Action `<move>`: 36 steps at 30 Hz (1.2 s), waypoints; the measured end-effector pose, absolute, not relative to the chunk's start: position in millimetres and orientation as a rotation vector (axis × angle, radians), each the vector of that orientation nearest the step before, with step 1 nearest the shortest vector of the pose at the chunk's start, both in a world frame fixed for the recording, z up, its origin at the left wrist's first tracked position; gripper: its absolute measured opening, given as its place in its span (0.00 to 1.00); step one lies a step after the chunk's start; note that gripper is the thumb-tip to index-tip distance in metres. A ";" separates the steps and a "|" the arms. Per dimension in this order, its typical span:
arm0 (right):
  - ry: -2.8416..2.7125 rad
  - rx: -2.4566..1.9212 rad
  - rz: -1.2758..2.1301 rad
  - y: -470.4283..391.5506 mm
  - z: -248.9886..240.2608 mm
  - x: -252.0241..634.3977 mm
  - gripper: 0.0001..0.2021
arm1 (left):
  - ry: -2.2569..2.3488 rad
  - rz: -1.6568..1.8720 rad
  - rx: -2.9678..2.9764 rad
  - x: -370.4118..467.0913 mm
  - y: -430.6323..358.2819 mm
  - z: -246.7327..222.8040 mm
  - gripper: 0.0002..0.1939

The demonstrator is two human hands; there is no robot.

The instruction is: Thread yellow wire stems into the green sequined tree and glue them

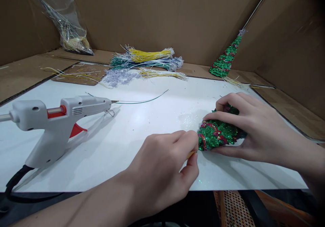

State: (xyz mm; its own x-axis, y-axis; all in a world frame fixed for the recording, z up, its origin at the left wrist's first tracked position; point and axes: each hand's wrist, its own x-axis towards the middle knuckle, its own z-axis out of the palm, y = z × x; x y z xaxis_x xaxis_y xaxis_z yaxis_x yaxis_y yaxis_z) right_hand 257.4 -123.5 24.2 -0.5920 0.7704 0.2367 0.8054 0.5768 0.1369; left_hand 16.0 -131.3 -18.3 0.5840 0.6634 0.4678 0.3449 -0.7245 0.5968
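My right hand point(250, 122) grips a small green tinsel Christmas tree point(214, 135) with red trim, lying on its side over the white board point(142, 118). Fingers wrap over its top and the thumb presses from below. At the tree's left end, my left hand point(167, 159) is closed in a pinch on a thin tan piece point(191, 154), mostly hidden by the fingers. I cannot make out what that piece is. Glitter specks are scattered on the board just beyond the tree.
A white glue gun point(56, 122) stands at left, its black cord point(17, 179) trailing off the front edge. Bundles of coated wire point(152, 59) and clear plastic bits point(119, 78) lie at the back. Another tinsel tree point(225, 59) leans by the cardboard wall point(162, 17). A plastic bag point(68, 20) is back left.
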 end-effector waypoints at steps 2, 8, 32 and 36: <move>-2.651 -1.331 -0.351 -123.8 24.6 256.7 0.20 | 0.815 0.953 2.379 11.4 -132.8 -16.3 0.06; -2.633 -1.355 -0.343 -125.0 26.1 253.6 0.18 | 0.799 0.994 2.475 -0.4 -137.8 -10.9 0.06; -2.644 -1.405 -0.356 -125.4 27.8 253.8 0.20 | 0.778 1.177 2.500 -6.4 -141.9 -12.9 0.08; -2.656 -1.396 -0.381 -125.3 27.9 253.1 0.19 | 0.808 1.117 2.621 -3.8 -146.1 -7.6 0.10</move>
State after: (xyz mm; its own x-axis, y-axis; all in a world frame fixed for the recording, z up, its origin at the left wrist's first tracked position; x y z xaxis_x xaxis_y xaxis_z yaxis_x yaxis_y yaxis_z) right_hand 253.1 -125.3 27.9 -0.5684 0.7932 0.2186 0.8227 0.5437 0.1663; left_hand -3.8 -146.1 -7.6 0.5702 0.5466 0.6134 0.4112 -0.8362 0.3629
